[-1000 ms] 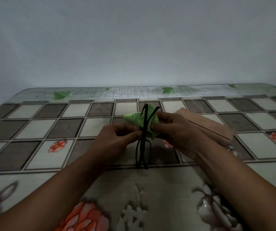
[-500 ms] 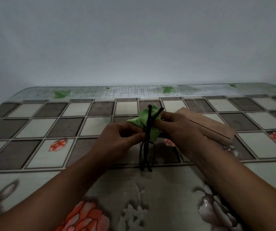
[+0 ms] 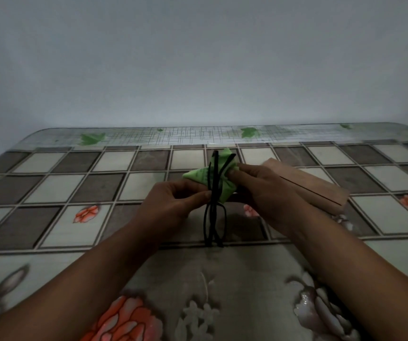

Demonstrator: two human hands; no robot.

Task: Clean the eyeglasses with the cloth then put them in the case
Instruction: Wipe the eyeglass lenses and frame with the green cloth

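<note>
Both hands meet above the table [image 3: 57, 166], well clear of its tiled and floral cover. Left hand [image 3: 170, 205] is pinched shut on the black eyeglasses [image 3: 214, 205] at mid-frame, holding them edge-on to the camera with the folded temples crossing at the top and the lower rim hanging toward the table. Right hand [image 3: 262, 190] is closed on the green cloth [image 3: 201, 175], thumb and fingers pressing it around the upper lens. Compared with a second ago, the cloth has shifted from a bunch on the left of the frame to a flatter wrap rising behind the temples, and the right thumb sits higher; this reads as a rubbing stroke across the upper lens, so the wiping step is judged to be under way, not finished. The lower lens is bare of cloth. Tan eyeglass case [image 3: 321, 187] lies on the table just beyond the right wrist, which partly covers its near end. A dark line runs along its top, probably the seam of the lid; the case appears closed, and whether anything lies inside cannot be told. Eyeglasses are not yet in it
</note>
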